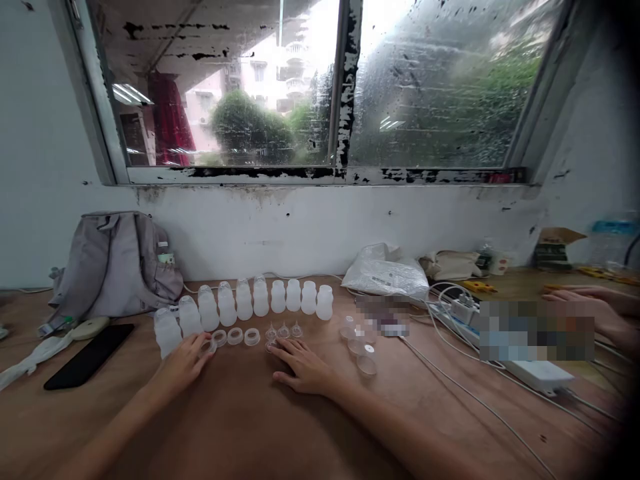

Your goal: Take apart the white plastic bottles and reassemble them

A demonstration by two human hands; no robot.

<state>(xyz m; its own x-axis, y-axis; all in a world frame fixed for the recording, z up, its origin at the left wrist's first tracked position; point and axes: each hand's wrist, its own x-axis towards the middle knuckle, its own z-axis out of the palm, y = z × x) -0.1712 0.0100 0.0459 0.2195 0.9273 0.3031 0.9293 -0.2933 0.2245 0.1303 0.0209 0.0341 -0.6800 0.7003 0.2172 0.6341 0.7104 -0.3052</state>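
Observation:
My left hand [186, 363] is at the left end of a row of clear rings [235, 336], its fingers on or beside the leftmost ring; whether it grips that ring is unclear. Fingers spread, my right hand [303, 368] lies palm down at the small clear nipples [283, 329], fingertips touching or covering the nearest ones. Behind both hands stands a curved row of white bottles [245, 300]; those on the left wear clear domed caps, while several on the right are uncapped. Clear round discs or lids [367, 364] lie right of my right hand.
A black phone [90, 357] and grey backpack [123, 267] are at the left. A plastic bag [385, 273] sits at the wall. Cables and a white power strip [540, 377] cross the right side, near another person's hand [585, 310].

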